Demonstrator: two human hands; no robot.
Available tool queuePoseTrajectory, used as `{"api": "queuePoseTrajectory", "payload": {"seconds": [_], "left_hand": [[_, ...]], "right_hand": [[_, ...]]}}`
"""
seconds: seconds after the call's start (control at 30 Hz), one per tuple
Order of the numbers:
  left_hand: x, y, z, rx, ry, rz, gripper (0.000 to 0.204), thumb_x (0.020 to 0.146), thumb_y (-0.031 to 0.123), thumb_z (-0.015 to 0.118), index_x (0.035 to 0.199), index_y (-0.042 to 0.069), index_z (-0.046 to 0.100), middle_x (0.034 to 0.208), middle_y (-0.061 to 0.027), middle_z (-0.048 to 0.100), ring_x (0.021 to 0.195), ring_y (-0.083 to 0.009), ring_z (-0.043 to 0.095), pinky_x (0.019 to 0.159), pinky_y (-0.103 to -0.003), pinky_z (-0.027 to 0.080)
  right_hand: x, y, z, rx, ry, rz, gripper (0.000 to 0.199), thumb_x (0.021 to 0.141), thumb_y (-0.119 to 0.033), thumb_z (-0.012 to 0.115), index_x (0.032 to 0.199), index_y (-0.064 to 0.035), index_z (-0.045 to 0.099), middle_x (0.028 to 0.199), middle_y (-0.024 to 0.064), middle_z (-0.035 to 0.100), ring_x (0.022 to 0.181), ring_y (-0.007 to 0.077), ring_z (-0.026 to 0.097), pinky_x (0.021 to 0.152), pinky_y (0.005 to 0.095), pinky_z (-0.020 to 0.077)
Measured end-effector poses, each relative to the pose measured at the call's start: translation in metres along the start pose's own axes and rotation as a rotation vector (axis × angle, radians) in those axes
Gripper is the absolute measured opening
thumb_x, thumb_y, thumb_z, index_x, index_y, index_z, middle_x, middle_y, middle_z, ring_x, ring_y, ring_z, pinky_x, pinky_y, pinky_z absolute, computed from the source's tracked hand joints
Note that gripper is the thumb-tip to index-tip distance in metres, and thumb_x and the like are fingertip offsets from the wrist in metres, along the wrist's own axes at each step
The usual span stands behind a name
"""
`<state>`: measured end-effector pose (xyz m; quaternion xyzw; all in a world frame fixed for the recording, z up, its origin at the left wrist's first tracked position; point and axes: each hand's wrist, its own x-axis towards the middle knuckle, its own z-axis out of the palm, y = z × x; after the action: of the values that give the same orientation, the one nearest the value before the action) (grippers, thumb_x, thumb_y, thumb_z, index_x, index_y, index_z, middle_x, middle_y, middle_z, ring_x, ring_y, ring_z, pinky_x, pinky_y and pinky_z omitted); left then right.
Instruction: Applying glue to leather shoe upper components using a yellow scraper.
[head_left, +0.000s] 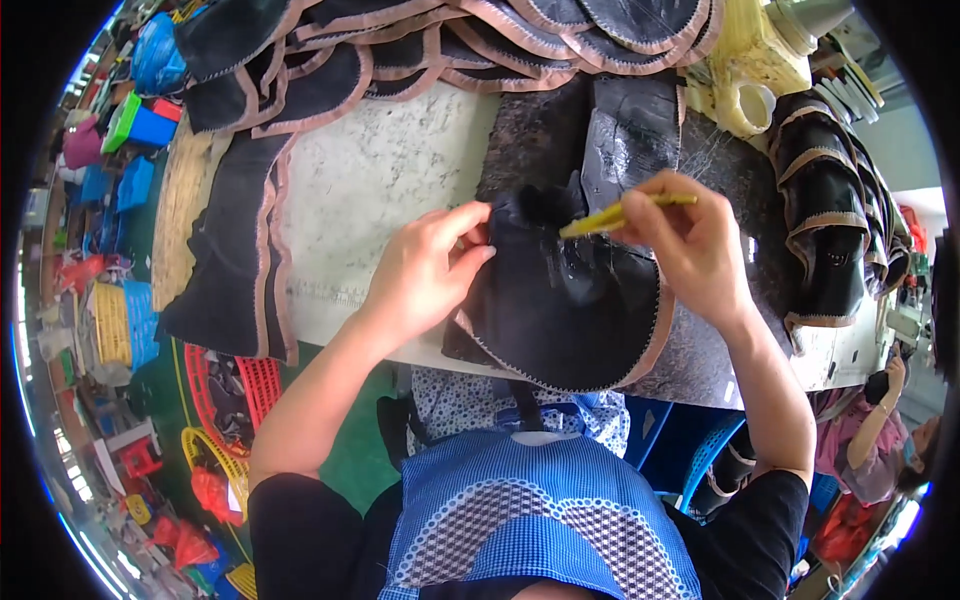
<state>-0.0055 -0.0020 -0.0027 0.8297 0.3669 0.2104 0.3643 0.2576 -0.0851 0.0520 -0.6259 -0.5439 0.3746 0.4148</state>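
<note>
A black rounded fabric piece (560,320) with a tan zigzag edge lies at the near edge of the worktable (390,190). My left hand (425,270) presses on its left side, fingers bent onto the fabric. My right hand (685,245) grips a yellow-handled brush (610,215) whose dark bristles touch the top of the piece. The fabric surface under the brush looks wet and glossy.
Many more black tan-edged pieces (470,40) are fanned along the far edge and stacked down the left (235,250) and right (825,220). A yellowish glue jug (745,70) stands at the back right. Coloured baskets (125,320) sit on the floor left. Another person (880,430) sits at the right.
</note>
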Motion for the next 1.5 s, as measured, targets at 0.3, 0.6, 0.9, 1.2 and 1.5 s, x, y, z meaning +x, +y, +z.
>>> {"api": "queuePoseTrajectory", "payload": {"seconds": [0.3,0.6,0.9,1.2,1.5], "left_hand": [[0.002,-0.006,-0.008,-0.222,-0.121,-0.105,0.027,0.09,-0.002,0.068,0.116,-0.006,0.061,0.092,-0.0109,0.073,0.083,-0.0133,0.069,0.074,-0.029,0.058],[0.006,-0.013,-0.008,-0.248,-0.154,-0.097,0.03,0.092,0.0,0.066,0.121,-0.002,0.061,0.097,-0.0119,0.074,0.089,-0.0162,0.07,0.079,-0.03,0.056],[0.016,0.002,-0.003,-0.09,-0.096,0.059,0.034,0.094,0.001,0.062,0.128,-0.001,0.057,0.1,-0.0151,0.071,0.086,-0.0233,0.07,0.077,-0.034,0.055],[0.025,0.046,-0.01,0.109,-0.042,0.28,0.031,0.093,-0.001,0.06,0.124,-0.002,0.059,0.105,-0.0165,0.065,0.088,-0.0331,0.068,0.075,-0.039,0.054],[0.026,0.057,-0.008,0.159,-0.022,0.249,0.031,0.094,0.001,0.055,0.125,0.0,0.055,0.106,-0.0189,0.061,0.092,-0.0404,0.064,0.076,-0.047,0.052]], "right_hand": [[-0.004,-0.022,0.029,0.177,0.027,-0.022,0.03,0.103,-0.021,0.062,0.101,0.0082,0.066,0.094,0.0168,0.073,0.081,0.0156,0.074,0.07,0.0238,0.0609],[-0.031,-0.03,0.032,-0.334,-0.511,0.117,0.027,0.093,-0.022,0.071,0.087,0.0045,0.071,0.069,0.0125,0.07,0.06,0.0133,0.068,0.054,0.0296,0.0505],[-0.03,-0.029,0.01,-0.35,-0.358,0.124,0.027,0.092,-0.021,0.07,0.083,0.0042,0.069,0.067,0.0098,0.067,0.058,0.0154,0.065,0.055,0.0302,0.0496],[-0.087,0.007,-0.019,-0.191,-0.145,0.187,0.025,0.092,-0.019,0.071,0.092,0.0061,0.067,0.075,0.0117,0.071,0.066,0.0132,0.068,0.059,0.0241,0.0532],[-0.105,0.02,-0.024,-0.11,0.134,0.095,0.021,0.097,-0.017,0.065,0.089,0.0029,0.064,0.076,0.0117,0.072,0.07,0.0156,0.072,0.058,0.0259,0.0558]]}}
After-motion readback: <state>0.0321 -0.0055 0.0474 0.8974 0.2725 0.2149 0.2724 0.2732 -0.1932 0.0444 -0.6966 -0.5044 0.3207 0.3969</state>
